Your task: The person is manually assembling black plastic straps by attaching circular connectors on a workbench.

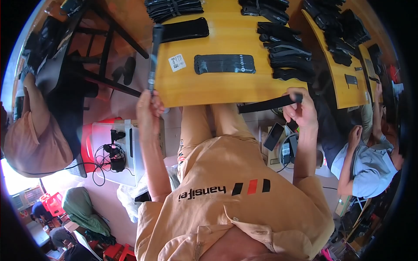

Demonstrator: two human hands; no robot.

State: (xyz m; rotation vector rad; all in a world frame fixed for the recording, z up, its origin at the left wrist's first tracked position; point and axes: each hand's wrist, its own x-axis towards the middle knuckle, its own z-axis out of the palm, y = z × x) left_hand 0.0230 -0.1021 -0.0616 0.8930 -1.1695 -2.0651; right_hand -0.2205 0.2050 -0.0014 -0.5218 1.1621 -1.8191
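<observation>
Tan cloth nearest: the wearer's shirt (217, 172) and trousers (196, 124). Beside the left forearm, a pale bin (130, 167) with black cables (114, 152) looped over it; next to it, a white plastic bag (127, 202) on the floor. Near the right forearm, a dark phone (273, 136) stands tilted.

Left hand (150, 106): fingers closed round the lower end of a strip (154, 58), which rises along the table's left edge. Right hand (301, 108): fingers curled shut on one end of a band (265, 105), which runs leftward, just off the table's near edge. Cannot tell whether strip and band join.

Strip is dark, narrow, blurred toward its far end, paler just above the grip. Band is flat, matt black, near straight, with a rounded knob-like end at the thumb.

Yellow table (217, 93) ahead. On it, between the hands and farther off, a flat dark panel (222, 64) with a row of white marks; left of that, a white label (177, 62). A pile of black goods (285, 54) crowds the right side. Beyond the label, a black pouch (185, 29); beyond that, a black bundle (174, 9), banded.

Off left, a co-worker in a pinkish shirt (39, 141). Off right, a second table (337, 89) with more black goods, and a co-worker in grey-blue (370, 167).
</observation>
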